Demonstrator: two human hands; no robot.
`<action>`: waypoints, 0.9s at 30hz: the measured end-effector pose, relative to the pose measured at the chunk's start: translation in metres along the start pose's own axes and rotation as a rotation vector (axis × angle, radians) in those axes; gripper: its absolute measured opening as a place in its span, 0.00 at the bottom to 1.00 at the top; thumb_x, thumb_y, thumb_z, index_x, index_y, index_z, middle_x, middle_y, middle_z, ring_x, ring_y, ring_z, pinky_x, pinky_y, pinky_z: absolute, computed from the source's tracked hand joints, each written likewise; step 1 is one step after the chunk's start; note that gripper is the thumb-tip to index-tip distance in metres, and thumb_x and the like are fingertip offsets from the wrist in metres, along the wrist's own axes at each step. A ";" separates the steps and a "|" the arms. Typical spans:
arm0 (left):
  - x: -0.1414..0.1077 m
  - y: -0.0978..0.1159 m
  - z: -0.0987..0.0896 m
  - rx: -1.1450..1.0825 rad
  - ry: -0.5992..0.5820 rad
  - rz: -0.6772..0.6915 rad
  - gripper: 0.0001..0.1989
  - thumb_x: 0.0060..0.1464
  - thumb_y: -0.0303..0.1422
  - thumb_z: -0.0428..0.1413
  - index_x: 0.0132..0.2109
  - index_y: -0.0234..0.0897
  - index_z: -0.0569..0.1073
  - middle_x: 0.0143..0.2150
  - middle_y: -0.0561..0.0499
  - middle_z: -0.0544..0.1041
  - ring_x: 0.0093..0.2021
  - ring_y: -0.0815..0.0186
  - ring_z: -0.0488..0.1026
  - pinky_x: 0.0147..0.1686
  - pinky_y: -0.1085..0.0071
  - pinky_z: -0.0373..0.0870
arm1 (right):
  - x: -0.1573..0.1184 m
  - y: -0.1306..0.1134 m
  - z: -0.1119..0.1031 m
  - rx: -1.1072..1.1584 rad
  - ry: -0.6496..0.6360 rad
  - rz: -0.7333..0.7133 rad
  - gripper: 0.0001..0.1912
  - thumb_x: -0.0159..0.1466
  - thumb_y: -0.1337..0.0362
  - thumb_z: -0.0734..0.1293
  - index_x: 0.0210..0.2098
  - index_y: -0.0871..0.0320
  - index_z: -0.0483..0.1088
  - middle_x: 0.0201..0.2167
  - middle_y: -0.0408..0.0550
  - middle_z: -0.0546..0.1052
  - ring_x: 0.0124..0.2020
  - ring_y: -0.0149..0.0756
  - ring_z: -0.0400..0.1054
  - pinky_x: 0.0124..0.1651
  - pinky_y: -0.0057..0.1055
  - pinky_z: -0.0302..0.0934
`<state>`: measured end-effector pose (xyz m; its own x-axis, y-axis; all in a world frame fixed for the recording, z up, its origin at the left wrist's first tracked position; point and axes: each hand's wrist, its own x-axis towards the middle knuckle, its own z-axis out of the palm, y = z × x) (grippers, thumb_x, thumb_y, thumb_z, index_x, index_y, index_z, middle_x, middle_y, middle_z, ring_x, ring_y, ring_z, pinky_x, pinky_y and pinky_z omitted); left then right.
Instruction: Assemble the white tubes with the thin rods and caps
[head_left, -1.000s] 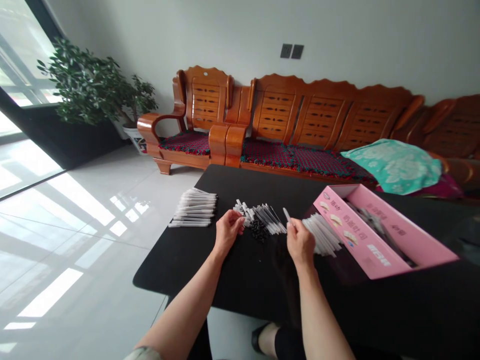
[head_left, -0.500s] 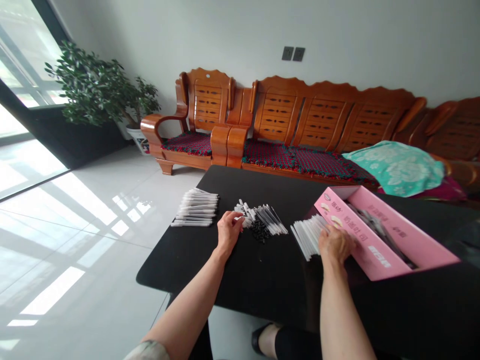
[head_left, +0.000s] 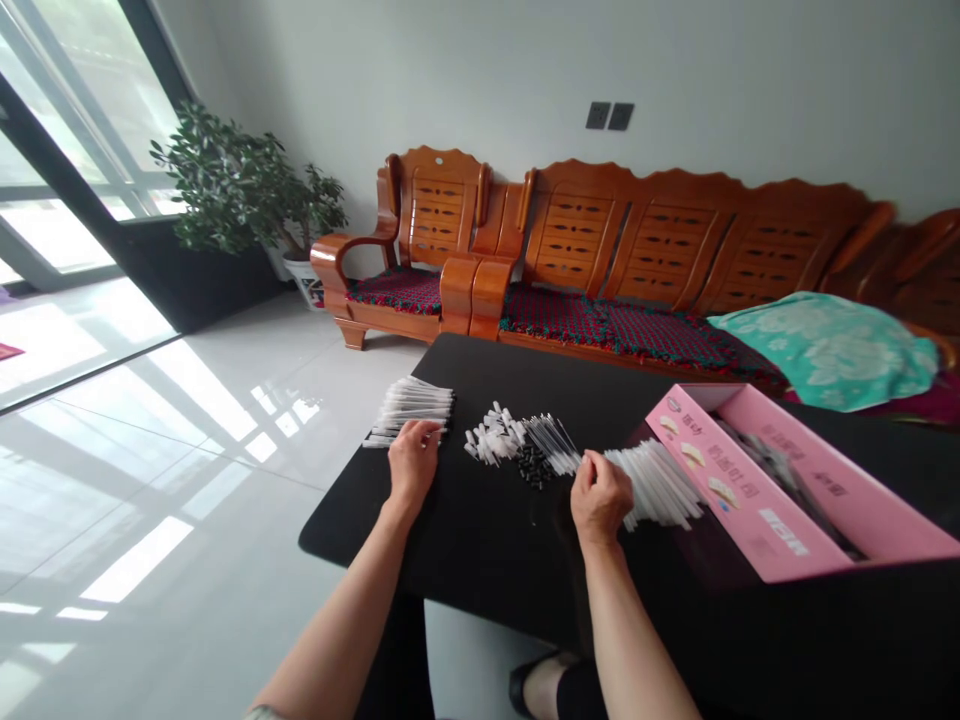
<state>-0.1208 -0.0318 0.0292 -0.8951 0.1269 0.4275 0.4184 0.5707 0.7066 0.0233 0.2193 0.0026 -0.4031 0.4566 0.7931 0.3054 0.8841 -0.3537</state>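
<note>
My left hand (head_left: 414, 465) is at the near edge of a stack of assembled-looking white pens (head_left: 414, 405), its fingers curled and touching or just over them; what they hold, if anything, is hidden. My right hand (head_left: 600, 495) is closed in a pinch between a bundle of thin pen refills (head_left: 553, 442) and a pile of white pen barrels (head_left: 664, 480); nothing in it can be made out. Between my hands lie a heap of short white pen caps (head_left: 495, 435) and a heap of small black plugs (head_left: 534, 467).
A pink box (head_left: 739, 490) with dark-grey contents stands at the right on the black table (head_left: 480, 550). Behind the table is a wooden sofa (head_left: 585, 230) with a turquoise cloth (head_left: 840, 345). A potted plant (head_left: 240, 190) stands at the back left.
My left hand has moved left from the white caps to the stack of pens. My right hand has left the barrels beside the box and come left towards the refills. The view has shifted slightly.
</note>
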 end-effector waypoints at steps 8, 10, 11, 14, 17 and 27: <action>-0.008 -0.027 -0.027 0.354 -0.190 0.028 0.08 0.57 0.29 0.53 0.41 0.41 0.76 0.43 0.49 0.76 0.36 0.62 0.74 0.35 0.70 0.64 | 0.000 0.001 0.000 0.009 0.001 0.028 0.17 0.68 0.60 0.56 0.38 0.62 0.73 0.31 0.56 0.77 0.32 0.42 0.68 0.41 0.37 0.57; -0.011 -0.025 -0.026 0.362 -0.213 0.046 0.08 0.57 0.30 0.53 0.42 0.41 0.76 0.42 0.49 0.75 0.37 0.62 0.74 0.35 0.71 0.64 | 0.000 0.001 0.000 0.020 -0.002 0.033 0.17 0.69 0.60 0.55 0.38 0.61 0.73 0.30 0.56 0.77 0.32 0.42 0.68 0.41 0.37 0.57; -0.012 -0.024 -0.026 0.360 -0.229 0.057 0.08 0.58 0.30 0.53 0.42 0.42 0.76 0.43 0.50 0.75 0.38 0.62 0.74 0.34 0.71 0.63 | 0.000 0.001 0.000 0.025 -0.006 0.034 0.17 0.69 0.60 0.55 0.37 0.61 0.73 0.30 0.56 0.77 0.32 0.42 0.68 0.41 0.37 0.57; -0.018 -0.020 -0.028 0.356 -0.288 0.089 0.08 0.60 0.31 0.52 0.40 0.43 0.77 0.43 0.50 0.74 0.38 0.63 0.74 0.31 0.73 0.61 | 0.000 0.000 0.000 0.035 -0.017 0.036 0.17 0.69 0.60 0.56 0.37 0.62 0.73 0.30 0.55 0.77 0.32 0.41 0.68 0.40 0.36 0.57; -0.021 -0.010 -0.027 0.331 -0.317 0.119 0.09 0.61 0.33 0.51 0.38 0.43 0.76 0.41 0.50 0.74 0.36 0.63 0.74 0.30 0.73 0.60 | -0.001 -0.004 0.000 0.057 -0.026 0.023 0.16 0.68 0.61 0.57 0.37 0.62 0.73 0.30 0.55 0.77 0.32 0.41 0.68 0.40 0.36 0.58; -0.013 0.065 0.043 -0.278 -0.339 0.386 0.10 0.62 0.31 0.50 0.42 0.41 0.76 0.40 0.48 0.75 0.39 0.64 0.74 0.42 0.71 0.67 | -0.002 -0.034 -0.002 0.315 -0.262 -0.169 0.15 0.70 0.64 0.54 0.43 0.60 0.71 0.36 0.53 0.76 0.39 0.40 0.68 0.47 0.38 0.60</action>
<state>-0.0886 0.0382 0.0449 -0.6498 0.5625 0.5112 0.7080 0.2031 0.6764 0.0151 0.1879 0.0141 -0.6427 0.2767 0.7144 -0.0448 0.9173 -0.3956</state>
